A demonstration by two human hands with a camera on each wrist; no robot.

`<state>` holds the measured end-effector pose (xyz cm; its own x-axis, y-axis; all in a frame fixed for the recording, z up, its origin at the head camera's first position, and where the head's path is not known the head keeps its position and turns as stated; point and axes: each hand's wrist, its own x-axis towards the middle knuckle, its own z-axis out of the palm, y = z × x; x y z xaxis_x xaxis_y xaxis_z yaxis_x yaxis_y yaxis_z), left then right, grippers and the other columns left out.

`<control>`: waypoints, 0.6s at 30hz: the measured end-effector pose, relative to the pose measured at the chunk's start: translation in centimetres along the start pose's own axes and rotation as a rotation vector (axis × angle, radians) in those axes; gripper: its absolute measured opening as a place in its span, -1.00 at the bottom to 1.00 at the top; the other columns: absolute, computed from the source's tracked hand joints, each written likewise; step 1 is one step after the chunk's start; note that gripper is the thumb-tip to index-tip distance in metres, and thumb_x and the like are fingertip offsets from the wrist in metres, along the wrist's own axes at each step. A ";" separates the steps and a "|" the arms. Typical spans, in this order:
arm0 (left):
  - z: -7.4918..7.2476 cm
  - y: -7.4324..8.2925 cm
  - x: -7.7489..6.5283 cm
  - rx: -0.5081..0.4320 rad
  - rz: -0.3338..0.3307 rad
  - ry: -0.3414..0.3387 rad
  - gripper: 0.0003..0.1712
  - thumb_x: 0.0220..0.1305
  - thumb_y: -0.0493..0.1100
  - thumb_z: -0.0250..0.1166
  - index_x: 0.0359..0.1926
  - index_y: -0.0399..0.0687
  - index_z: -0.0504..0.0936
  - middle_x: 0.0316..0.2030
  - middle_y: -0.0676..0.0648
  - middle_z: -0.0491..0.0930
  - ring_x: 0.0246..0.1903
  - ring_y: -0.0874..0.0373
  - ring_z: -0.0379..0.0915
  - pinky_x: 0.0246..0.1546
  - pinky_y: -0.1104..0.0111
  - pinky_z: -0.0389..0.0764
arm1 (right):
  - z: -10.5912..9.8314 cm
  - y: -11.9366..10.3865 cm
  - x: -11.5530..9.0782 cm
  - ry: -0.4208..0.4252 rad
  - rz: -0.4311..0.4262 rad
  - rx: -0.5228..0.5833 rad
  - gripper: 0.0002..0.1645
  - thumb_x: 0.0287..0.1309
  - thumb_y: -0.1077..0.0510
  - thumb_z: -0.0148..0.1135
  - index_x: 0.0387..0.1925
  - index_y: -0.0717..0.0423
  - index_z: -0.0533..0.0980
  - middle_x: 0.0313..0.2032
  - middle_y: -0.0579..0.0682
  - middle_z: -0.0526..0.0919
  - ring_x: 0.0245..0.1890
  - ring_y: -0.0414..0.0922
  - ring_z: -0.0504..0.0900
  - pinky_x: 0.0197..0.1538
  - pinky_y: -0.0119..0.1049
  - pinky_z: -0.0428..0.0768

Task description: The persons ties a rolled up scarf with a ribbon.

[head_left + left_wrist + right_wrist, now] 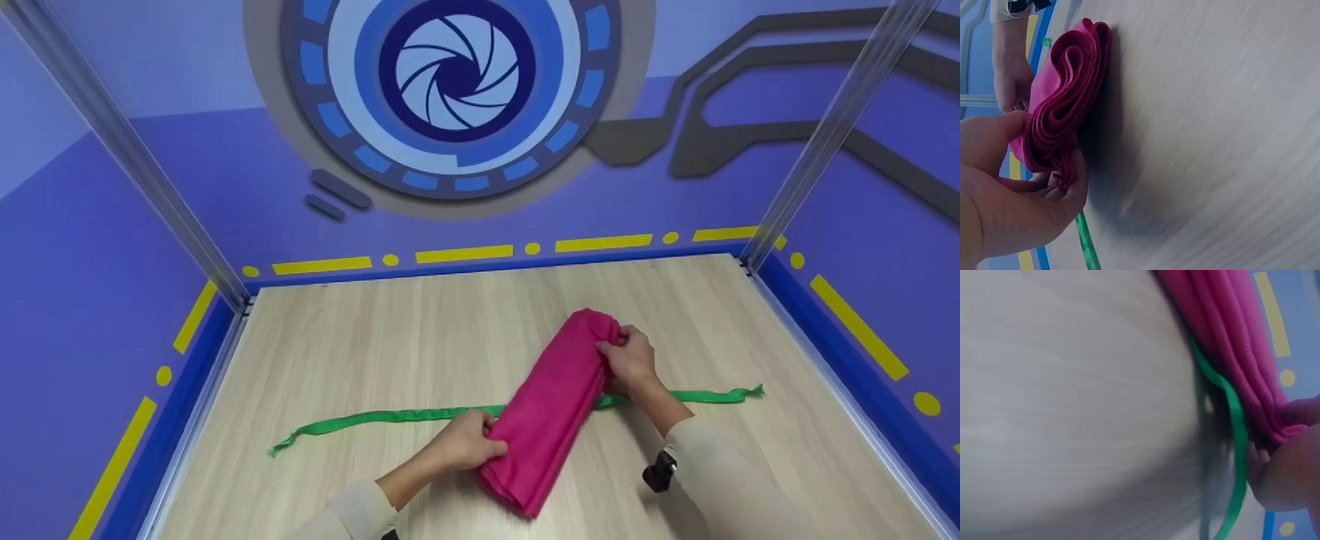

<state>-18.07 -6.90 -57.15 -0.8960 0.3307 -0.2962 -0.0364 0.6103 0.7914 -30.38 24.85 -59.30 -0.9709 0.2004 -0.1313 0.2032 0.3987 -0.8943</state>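
A magenta cloth (551, 401), rolled and folded into a long bundle, lies slanted across a green ribbon (375, 417) in the head view. My left hand (466, 442) grips its near left end, thumb on top and fingers underneath. The left wrist view shows the coiled layers at that end of the cloth (1067, 95), raised over its shadow. At the far right end my right hand (631, 358) pinches the bundle's edge. In the right wrist view the ribbon (1235, 422) passes beneath the cloth, beside the right hand's fingers. The ribbon's middle is hidden by the bundle.
The pale wooden tabletop (337, 345) is bounded by a blue back wall (525, 217) and side walls. Metal posts (142, 165) stand in the back corners. A small black device (660, 472) is on the right wrist.
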 end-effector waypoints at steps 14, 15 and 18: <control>2.8 1.8 -1.7 -0.216 -0.002 -0.085 -0.78 0.25 -0.20 0.47 -0.22 -0.17 0.60 -0.40 -0.02 0.61 -0.41 0.18 0.47 -0.38 0.37 0.44 | 1.4 -3.6 1.4 -0.070 -0.195 0.047 -0.67 0.44 0.25 0.28 0.12 0.35 0.51 -0.03 0.24 0.60 -0.02 0.05 0.58 -0.06 -0.28 0.59; 3.1 1.7 -1.7 -0.231 -0.004 -0.086 -0.79 0.24 -0.21 0.46 -0.21 -0.18 0.60 -0.40 -0.02 0.61 -0.41 0.18 0.47 -0.38 0.38 0.44 | 1.6 -3.9 1.5 -0.076 -0.204 0.047 -0.68 0.44 0.25 0.28 0.12 0.34 0.52 -0.04 0.23 0.60 -0.02 0.06 0.57 -0.05 -0.25 0.59; 3.8 1.7 -1.7 -0.262 -0.008 -0.094 -0.80 0.24 -0.23 0.45 -0.18 -0.17 0.61 -0.40 -0.01 0.61 -0.43 0.19 0.46 -0.39 0.39 0.45 | 2.4 -4.6 1.5 -0.094 -0.222 0.052 -0.70 0.44 0.27 0.28 0.11 0.31 0.53 -0.05 0.23 0.60 -0.04 0.06 0.57 -0.05 -0.19 0.60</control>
<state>-14.93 -3.72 -57.35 -0.8510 0.3993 -0.3411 -0.1669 0.4101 0.8966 -33.09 21.19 -56.37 -0.9990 0.0277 0.0341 -0.0211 0.3763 -0.9262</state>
